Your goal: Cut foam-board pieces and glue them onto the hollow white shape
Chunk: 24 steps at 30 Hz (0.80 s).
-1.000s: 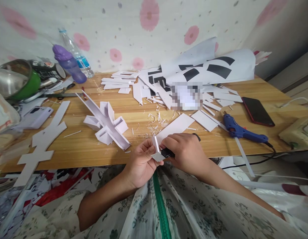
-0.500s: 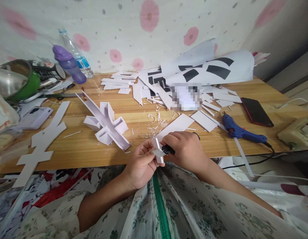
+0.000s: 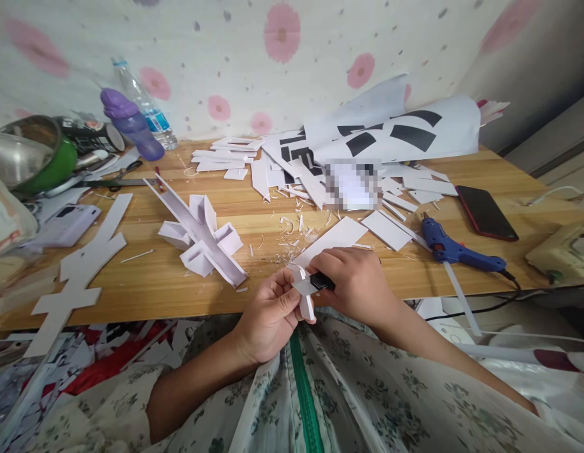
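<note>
At the table's front edge, my left hand pinches a small white foam-board piece between thumb and fingers. My right hand is wrapped round the black handle of a utility knife. Its blade lies against the piece, close to my left thumb; the exact contact is hard to make out. A white board strip lies just beyond my right hand. To the left, a hollow white branching form with raised walls rests on the table, and farther left lies a flat white cutout.
A blue glue gun and a phone lie at the right. Foam-board scraps and shavings cover the middle back. Scissors, a purple bottle, a clear bottle and a green pot stand or lie at the left.
The white piece has turned in my left fingers, its lower end now tipping to the right. The knife blade has shifted slightly up across it. Both hands keep their hold.
</note>
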Tool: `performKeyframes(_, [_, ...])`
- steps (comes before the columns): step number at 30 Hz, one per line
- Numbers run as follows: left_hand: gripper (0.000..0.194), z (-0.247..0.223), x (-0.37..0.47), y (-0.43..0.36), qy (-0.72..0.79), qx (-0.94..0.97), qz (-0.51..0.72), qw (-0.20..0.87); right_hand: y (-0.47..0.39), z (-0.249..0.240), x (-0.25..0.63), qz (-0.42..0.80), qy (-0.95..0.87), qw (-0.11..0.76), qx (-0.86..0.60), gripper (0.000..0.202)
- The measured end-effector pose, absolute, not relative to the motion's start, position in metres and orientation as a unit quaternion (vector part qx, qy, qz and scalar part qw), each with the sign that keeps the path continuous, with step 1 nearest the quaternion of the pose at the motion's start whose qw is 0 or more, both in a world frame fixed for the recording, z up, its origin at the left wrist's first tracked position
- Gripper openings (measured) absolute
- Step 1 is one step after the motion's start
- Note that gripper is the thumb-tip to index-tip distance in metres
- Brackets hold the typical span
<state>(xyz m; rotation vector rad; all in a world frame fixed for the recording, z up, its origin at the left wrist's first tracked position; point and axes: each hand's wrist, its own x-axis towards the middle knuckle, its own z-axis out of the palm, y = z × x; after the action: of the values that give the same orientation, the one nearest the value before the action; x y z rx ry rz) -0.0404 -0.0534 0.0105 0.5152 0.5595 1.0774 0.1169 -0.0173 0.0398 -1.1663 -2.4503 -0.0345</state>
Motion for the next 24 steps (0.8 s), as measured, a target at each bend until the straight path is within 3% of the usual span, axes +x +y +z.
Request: performKeyframes(24, [0.031,0.0091,-0.0413,-0.053,0.258,0.252,0.502,0.786,-0.0212,0.0422,0.1153,-0.014,-0.881,0.194,-0.431,0.01])
